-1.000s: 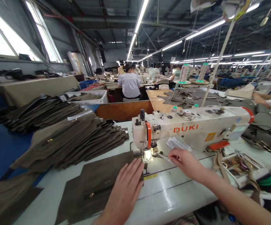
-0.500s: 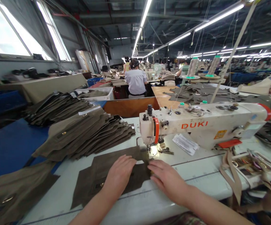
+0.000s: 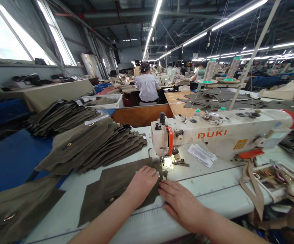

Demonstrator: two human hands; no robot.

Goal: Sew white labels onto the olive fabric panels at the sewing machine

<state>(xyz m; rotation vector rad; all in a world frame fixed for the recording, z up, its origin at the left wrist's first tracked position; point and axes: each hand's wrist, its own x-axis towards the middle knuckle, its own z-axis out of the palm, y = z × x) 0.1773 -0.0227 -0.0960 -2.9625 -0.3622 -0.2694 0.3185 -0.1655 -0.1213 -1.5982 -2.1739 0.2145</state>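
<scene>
A dark olive fabric piece [image 3: 98,195] with a small metal zipper pull lies flat on the pale sewing table, its far right corner beside the needle area of the white sewing machine [image 3: 228,135]. My left hand [image 3: 143,184] is on top of the fabric with fingers curled together, next to a small white label [image 3: 158,173] partly under them. At the fabric's right edge rests my right hand [image 3: 179,201], palm down, fingertips on the edge and thumb apart. The machine's lamp lights the metal needle plate [image 3: 166,163].
Stacked olive fabric pieces [image 3: 98,145] cover the table's left side. White paper labels [image 3: 202,155] lie under the machine arm. A tray of small parts [image 3: 276,179] with hanging beige straps [image 3: 251,189] is at the right. A person [image 3: 147,84] sits ahead, facing away.
My left hand has moved right and slightly toward the needle area, its fingers more curled, now covering part of the white label. My right hand has shifted slightly down along the fabric edge.
</scene>
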